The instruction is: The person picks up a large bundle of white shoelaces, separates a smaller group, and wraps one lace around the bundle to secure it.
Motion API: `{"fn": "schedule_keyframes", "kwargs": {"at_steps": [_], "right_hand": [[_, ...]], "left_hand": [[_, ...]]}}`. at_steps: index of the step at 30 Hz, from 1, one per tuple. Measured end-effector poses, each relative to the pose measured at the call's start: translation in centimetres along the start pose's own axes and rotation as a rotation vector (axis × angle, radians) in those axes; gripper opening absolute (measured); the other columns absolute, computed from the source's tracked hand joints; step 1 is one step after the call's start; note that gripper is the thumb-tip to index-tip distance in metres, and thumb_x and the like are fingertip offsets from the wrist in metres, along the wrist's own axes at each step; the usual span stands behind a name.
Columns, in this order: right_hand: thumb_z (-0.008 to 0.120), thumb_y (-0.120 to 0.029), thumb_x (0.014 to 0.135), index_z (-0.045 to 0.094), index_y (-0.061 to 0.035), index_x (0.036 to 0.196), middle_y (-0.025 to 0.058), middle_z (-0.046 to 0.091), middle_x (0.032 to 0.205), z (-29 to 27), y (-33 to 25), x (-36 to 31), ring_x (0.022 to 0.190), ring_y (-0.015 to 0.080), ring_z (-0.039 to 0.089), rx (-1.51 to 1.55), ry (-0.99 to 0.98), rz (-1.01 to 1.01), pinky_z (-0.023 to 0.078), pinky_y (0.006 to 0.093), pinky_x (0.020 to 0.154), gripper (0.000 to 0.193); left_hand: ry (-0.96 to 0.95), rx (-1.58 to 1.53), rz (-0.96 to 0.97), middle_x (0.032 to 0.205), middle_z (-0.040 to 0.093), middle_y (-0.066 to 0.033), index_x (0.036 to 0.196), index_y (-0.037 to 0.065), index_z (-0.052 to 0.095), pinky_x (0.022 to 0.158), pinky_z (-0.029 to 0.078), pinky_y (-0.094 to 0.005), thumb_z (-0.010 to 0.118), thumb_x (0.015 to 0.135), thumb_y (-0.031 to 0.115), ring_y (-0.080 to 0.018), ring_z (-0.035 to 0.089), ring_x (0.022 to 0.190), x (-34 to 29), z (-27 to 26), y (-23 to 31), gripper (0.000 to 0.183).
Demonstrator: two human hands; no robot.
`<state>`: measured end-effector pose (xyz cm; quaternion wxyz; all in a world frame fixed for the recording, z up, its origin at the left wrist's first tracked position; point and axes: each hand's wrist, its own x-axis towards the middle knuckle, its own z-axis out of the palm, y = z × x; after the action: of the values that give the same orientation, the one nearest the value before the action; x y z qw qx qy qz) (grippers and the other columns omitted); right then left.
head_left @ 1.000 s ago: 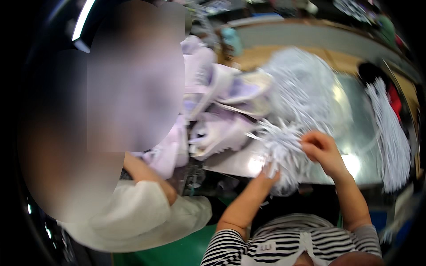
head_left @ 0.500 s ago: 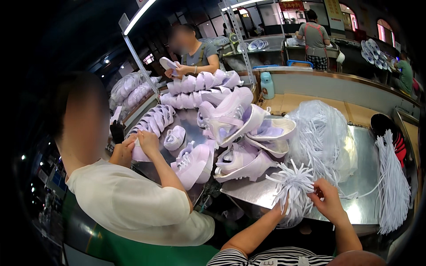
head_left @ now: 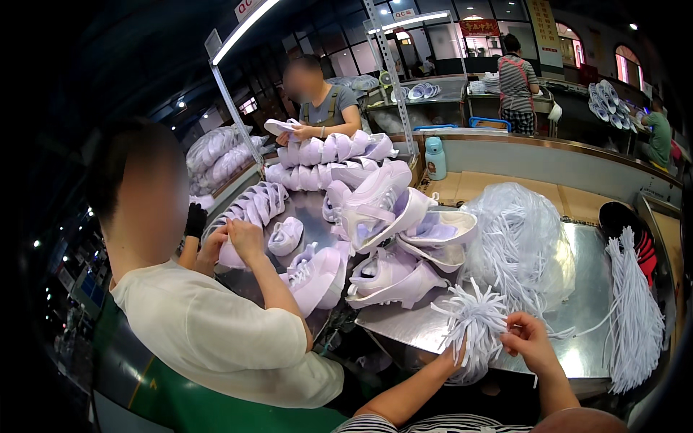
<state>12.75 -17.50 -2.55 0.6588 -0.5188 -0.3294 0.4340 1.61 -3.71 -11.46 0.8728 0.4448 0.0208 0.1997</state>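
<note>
Table [head_left: 593,278] of metal carries big clear bag [head_left: 554,249] of white laces; to L of it, lilac shoes [head_left: 382,186] are piled. Lace bunch [head_left: 473,321] is at near edge, over L hand [head_left: 457,353], which is mostly covered but seems to grasp it. R hand [head_left: 528,339] is curled just beside; if it pinches a lace, cannot tell. Vs. prev. moment, mainly view tilted; hands & bunch keep arrangement, so work looks approx. same.

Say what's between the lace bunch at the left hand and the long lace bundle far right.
Head view: the right hand, then metal tabletop with loose lace strands across it.
</note>
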Motion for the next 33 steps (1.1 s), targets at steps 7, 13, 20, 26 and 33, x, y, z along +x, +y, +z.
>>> {"fn": "schedule_keyframes", "kwargs": {"at_steps": [7,13,20,26,33], "right_hand": [[0.061,0.009,0.079,0.051,0.0011,0.111,0.0089,0.06,0.087,0.1,-0.1,-1.0,0.051,0.009,0.046,0.48,-0.215,0.107,0.035,0.0215,0.043,0.035],[0.063,-0.001,0.086,0.052,-0.0003,0.119,0.0108,0.066,0.084,1.7,-1.8,-5.4,0.071,0.0147,0.064,-0.068,-0.932,-0.118,0.051,0.0259,0.061,0.035],[0.066,-0.001,0.078,0.049,-0.002,0.123,0.0029,0.057,0.095,2.4,-0.1,-0.2,0.084,0.011,0.054,-0.517,0.33,-0.448,0.045,0.0209,0.065,0.048],[0.056,-0.004,0.089,0.062,-0.0001,0.102,-0.001,0.06,0.084,-0.8,0.5,0.3,0.065,0.0049,0.049,-0.121,0.211,-0.174,0.038,0.0175,0.058,0.015],[0.066,-0.003,0.078,0.06,-0.0102,0.112,0.0043,0.059,0.106,2.9,-1.3,-0.8,0.08,0.0094,0.055,-0.714,0.113,-0.534,0.044,0.0204,0.059,0.035]], "left_hand": [[-0.015,0.188,0.041,0.111,0.061,-0.0103,0.119,0.0,0.055,0.088,0.049,-0.0316,0.054,0.093,0.025,-0.0196,0.06,0.099,-1.1,-1.0,-1.4,0.036],[0.1,-0.026,-0.025,0.107,0.062,-0.0096,0.118,0.001,0.056,0.083,0.05,-0.0316,0.054,0.092,0.025,-0.0195,0.06,0.096,-0.5,-1.7,0.5,0.035],[0.208,-0.169,-0.12,0.104,0.063,-0.0089,0.116,0.003,0.057,0.078,0.052,-0.0315,0.053,0.092,0.025,-0.0194,0.061,0.091,-0.9,-1.5,-0.6,0.033],[0.356,0.023,-0.102,0.084,0.061,-0.0034,0.105,0.005,0.061,0.059,0.049,-0.0279,0.061,0.089,0.019,-0.0147,0.058,0.07,-0.6,0.9,1.6,0.021],[0.381,-0.197,-0.085,0.08,0.057,-0.0028,0.096,0.008,0.058,0.058,0.048,-0.0263,0.062,0.09,0.021,-0.013,0.056,0.073,-1.2,2.0,1.7,0.015]]}}
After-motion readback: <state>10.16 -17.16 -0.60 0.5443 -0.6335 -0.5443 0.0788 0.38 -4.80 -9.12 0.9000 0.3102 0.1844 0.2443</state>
